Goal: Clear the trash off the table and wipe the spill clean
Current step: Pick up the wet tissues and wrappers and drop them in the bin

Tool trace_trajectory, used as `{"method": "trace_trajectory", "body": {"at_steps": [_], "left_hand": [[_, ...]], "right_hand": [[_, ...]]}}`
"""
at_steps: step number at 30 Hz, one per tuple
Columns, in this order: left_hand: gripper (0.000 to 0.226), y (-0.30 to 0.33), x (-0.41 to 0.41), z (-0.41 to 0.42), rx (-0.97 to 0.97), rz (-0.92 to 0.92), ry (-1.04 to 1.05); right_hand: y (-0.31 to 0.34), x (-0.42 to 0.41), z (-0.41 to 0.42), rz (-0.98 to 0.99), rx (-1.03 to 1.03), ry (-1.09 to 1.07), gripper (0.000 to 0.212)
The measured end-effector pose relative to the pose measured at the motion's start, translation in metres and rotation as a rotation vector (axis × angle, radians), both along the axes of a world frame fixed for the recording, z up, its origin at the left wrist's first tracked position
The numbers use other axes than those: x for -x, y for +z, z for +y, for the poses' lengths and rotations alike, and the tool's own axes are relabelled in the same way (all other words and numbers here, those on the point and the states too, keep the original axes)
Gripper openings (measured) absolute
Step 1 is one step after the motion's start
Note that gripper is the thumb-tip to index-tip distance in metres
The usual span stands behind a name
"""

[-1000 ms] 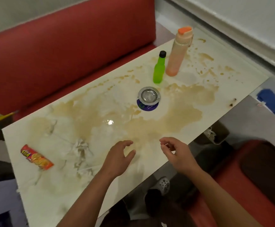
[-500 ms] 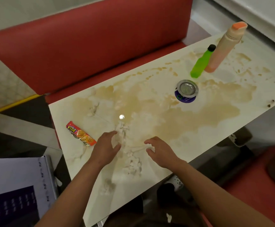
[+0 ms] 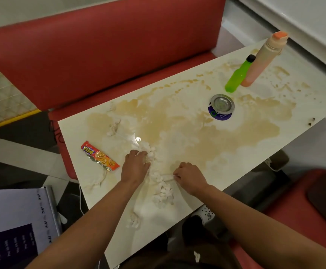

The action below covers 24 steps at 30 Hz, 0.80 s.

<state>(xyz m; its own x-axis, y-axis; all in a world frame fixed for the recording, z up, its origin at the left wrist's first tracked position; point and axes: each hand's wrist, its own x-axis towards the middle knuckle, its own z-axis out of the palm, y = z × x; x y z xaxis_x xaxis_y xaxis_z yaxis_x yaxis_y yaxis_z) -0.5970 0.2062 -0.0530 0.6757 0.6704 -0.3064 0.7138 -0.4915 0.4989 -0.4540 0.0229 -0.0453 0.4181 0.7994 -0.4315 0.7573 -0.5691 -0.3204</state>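
2 hands are now down on the table [image 3: 236, 171], where half a second ago they only hovered above it with fingers loosely spread. The left hand [image 3: 135, 167], just left of the frame's centre, has its fingers curled into the upper end of a strip of wet white tissue [image 3: 161, 186] and seems to be bunching it. The right hand [image 3: 190, 178], just right of centre, pinches a thin twisted strand of the same tissue at its fingertips. So the reach has become a grip, and my guess is that gathering the trash has begun.

That tissue lies in a ragged line from the middle of the frame down toward the table's near edge, with smaller shreds [image 3: 113, 127] up and to the left and another clump [image 3: 133, 220] lower down. A red biscuit wrapper [image 3: 100, 156] sits untouched just left of the left hand. The brown spill [image 3: 226, 136] spreads across the table's middle and right, unwiped. Toward the upper right stand a small metal dish [image 3: 222, 103], a green bottle [image 3: 238, 74] and a tall peach bottle [image 3: 264, 59].

Judging by this, the clearing has barely started and the wiping has not.
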Motion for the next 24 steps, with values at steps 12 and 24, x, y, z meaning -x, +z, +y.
{"method": "trace_trajectory", "body": {"at_steps": [12, 24], "left_hand": [[0.071, 0.002, -0.028, 0.008, -0.108, 0.116, -0.304], [0.02, 0.018, -0.04, 0.016, -0.029, -0.005, -0.161]], "right_hand": [[0.029, -0.008, -0.037, 0.111, -0.061, -0.318, 0.025], [0.036, -0.028, -0.065, 0.168, -0.135, -0.417, 0.028]]}}
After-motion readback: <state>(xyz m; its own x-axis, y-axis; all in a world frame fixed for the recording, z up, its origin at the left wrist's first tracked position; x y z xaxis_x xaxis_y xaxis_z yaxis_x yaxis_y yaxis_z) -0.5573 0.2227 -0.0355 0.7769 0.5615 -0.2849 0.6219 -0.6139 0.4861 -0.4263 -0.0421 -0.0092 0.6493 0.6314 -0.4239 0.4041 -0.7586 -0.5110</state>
